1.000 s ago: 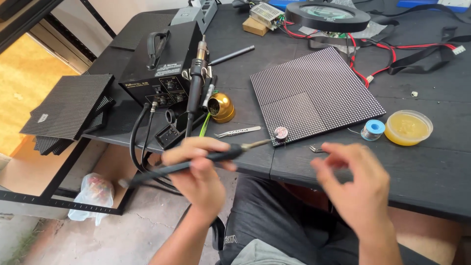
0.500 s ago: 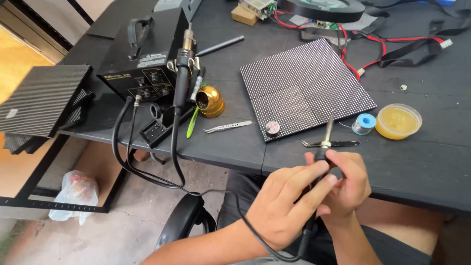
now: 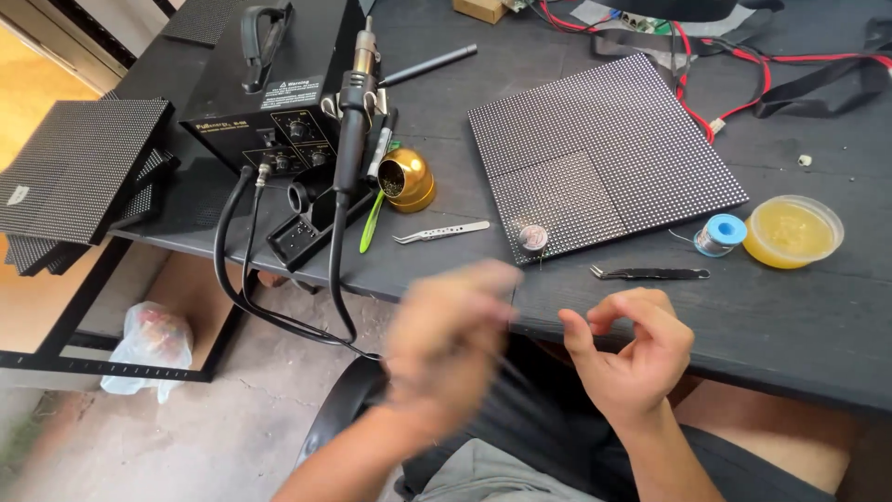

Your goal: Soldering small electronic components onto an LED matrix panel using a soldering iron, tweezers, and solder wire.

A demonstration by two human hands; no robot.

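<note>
Separating is the main change: half a second ago both hands were pressed together near the counter edge around a thin tool, and now they are apart. The left hand (image 3: 444,342) is only a blur of motion, so I cannot tell if it grasps something; a thin dark line seems to run down from it, maybe the iron's cable. The right hand (image 3: 635,351) is curled loosely, thumb and forefinger almost meeting, and nothing is visible between them. I judge that the small handling step between the hands is over.

Counting from the near edge: two tweezers lie on the counter (image 3: 799,325), one black pair (image 3: 650,273) just beyond the right hand, one silver pair (image 3: 440,231) further left. One small round part (image 3: 532,238) sits on the near edge of the one LED panel (image 3: 604,153). One solder spool (image 3: 720,234) lies beside one yellow flux tub (image 3: 793,231). Further back stand one brass tip cleaner (image 3: 405,178) and one black soldering station (image 3: 279,102). Several more panels (image 3: 79,167) are stacked at far left.
</note>
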